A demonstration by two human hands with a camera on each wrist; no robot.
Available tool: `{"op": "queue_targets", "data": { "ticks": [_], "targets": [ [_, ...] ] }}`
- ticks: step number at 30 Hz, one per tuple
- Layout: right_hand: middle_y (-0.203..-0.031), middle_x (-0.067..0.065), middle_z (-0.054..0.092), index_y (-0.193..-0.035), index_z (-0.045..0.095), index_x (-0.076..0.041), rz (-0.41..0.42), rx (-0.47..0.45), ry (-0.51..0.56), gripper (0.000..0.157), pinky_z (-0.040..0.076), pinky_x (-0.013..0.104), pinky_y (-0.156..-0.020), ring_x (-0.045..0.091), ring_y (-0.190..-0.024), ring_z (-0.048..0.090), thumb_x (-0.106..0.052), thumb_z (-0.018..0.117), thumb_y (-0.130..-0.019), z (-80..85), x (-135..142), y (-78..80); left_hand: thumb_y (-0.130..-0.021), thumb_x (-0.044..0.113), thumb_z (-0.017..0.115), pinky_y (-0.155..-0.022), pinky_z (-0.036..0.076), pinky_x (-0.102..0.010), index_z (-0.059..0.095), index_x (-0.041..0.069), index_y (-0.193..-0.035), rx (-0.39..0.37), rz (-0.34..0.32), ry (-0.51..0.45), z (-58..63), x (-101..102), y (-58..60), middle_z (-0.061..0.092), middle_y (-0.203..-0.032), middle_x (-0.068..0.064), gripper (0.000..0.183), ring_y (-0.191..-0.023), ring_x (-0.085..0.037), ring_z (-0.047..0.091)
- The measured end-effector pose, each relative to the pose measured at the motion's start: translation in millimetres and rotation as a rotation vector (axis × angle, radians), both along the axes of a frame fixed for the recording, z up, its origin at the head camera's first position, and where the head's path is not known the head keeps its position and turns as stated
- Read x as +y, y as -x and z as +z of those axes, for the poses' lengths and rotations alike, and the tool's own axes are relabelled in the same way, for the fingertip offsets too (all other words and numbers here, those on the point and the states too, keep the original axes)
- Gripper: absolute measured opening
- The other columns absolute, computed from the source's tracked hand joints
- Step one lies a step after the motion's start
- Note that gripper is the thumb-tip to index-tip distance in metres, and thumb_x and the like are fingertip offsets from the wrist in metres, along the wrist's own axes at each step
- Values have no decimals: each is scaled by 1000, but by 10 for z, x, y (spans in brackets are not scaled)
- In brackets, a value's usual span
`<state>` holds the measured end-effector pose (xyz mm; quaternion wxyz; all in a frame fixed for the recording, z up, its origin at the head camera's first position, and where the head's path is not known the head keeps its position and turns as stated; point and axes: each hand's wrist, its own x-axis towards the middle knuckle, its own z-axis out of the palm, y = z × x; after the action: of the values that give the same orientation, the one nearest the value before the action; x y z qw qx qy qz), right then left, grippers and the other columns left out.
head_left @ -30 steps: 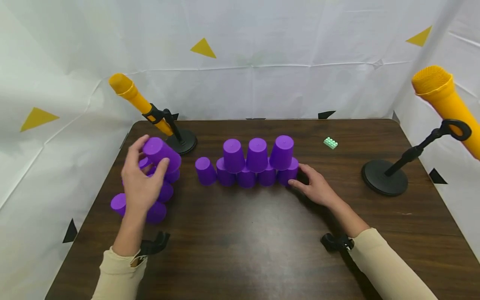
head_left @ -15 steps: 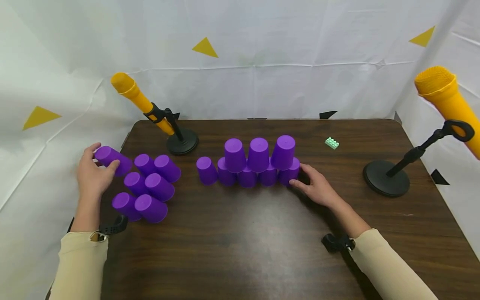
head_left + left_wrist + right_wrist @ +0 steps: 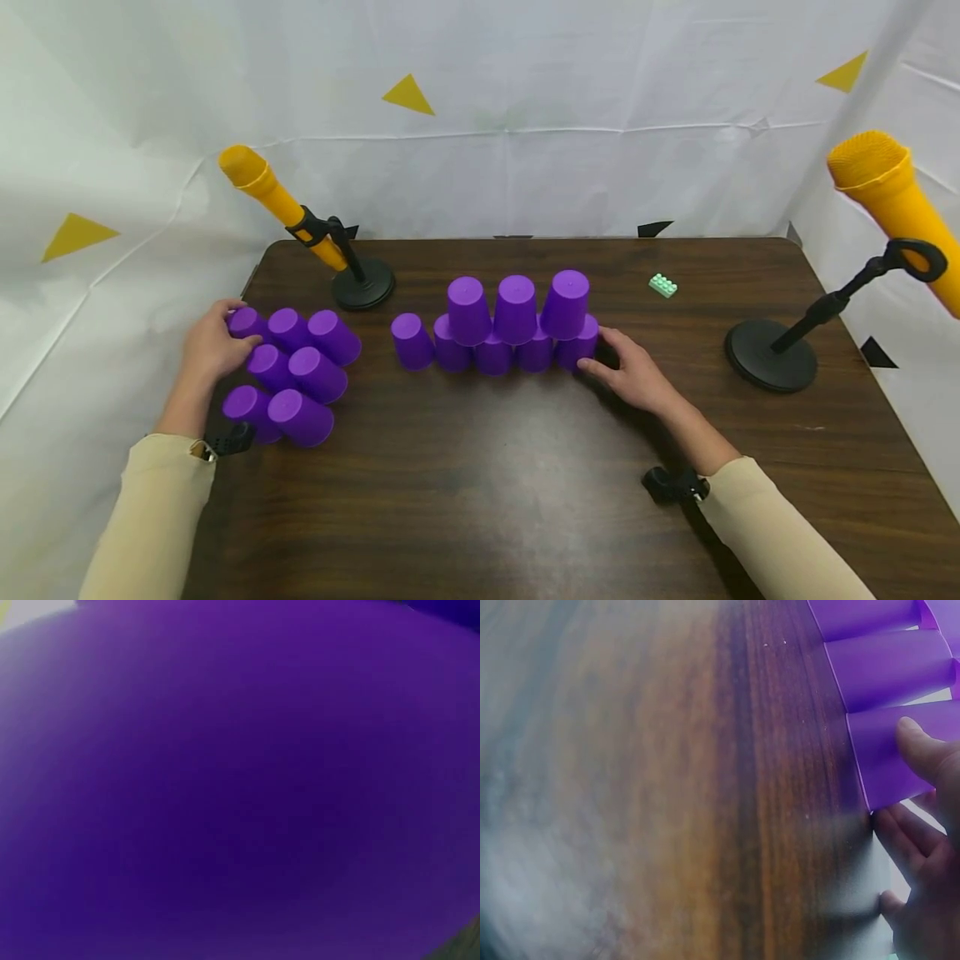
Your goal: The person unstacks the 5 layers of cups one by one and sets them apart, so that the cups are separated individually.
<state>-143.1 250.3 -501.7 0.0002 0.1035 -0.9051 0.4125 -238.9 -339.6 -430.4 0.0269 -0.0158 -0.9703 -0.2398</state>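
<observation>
Your left hand (image 3: 213, 346) grips the corner cup (image 3: 245, 323) of the cluster (image 3: 318, 375) on the bench (image 3: 480, 492); your right hand (image 3: 632, 372) holds the end cup (image 3: 576, 346) in the two-tier row's lower tier (image 3: 493, 358). A sideways left-hand tug could knock neighbouring cups; a right-hand nudge could topple the upper cup (image 3: 566, 304) above.

The cups (image 3: 302, 417) are plain purple; the worktop (image 3: 487, 475) wood-grained dark brown; microphones (image 3: 277, 201) yellow, stands (image 3: 757, 358) black; brick (image 3: 663, 286) mint green; the sheet (image 3: 510, 183) white with yellow triangles (image 3: 408, 97), black patches (image 3: 654, 228); sleeves (image 3: 780, 525) cream.
</observation>
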Motion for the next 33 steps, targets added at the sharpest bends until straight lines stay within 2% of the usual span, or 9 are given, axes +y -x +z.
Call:
{"op": "queue_targets", "data": {
  "ticks": [7,17,24,29,33],
  "targets": [
    [-139,22,51,-143,45,-2,-10,-31,-6,61,30,57,-109,38,-131,45,-28,70,-93,-5,6,2,-83,15,73,-90,39,-61,45,-5,-132,-29,-19,34,-3,-15,52,51,-122,-38,59,-108,-54,50],
    [-138,24,51,-142,46,0,3,10,-1,61,31,59,-107,40,-130,45,-26,70,-93,-1,4,0,-84,17,71,-90,39,-62,46,-4,-133,-67,-1,43,42,-14,6,50,-126,-38,58,-111,-54,49],
    [-139,24,50,-142,45,0,0,-1,0,61,30,59,-107,41,-130,44,-27,69,-93,-3,11,-4,-84,19,70,-85,41,-61,48,0,-133,-97,36,83,58,-31,-16,51,-128,-35,56,-110,-52,50],
    [-138,23,51,-142,46,-1,0,-4,-1,61,32,58,-108,39,-130,45,-27,70,-92,-4,18,-3,-83,18,71,-86,41,-61,45,0,-138,-94,47,80,46,-43,-19,50,-130,-35,62,-111,-52,50],
    [-138,22,52,-141,47,-1,1,5,0,60,32,57,-108,38,-130,46,-27,71,-92,-7,23,7,-81,11,65,-82,42,-60,40,0,-144,-68,95,93,118,-32,-33,50,-131,-34,69,-111,-51,49]
  ]
}}
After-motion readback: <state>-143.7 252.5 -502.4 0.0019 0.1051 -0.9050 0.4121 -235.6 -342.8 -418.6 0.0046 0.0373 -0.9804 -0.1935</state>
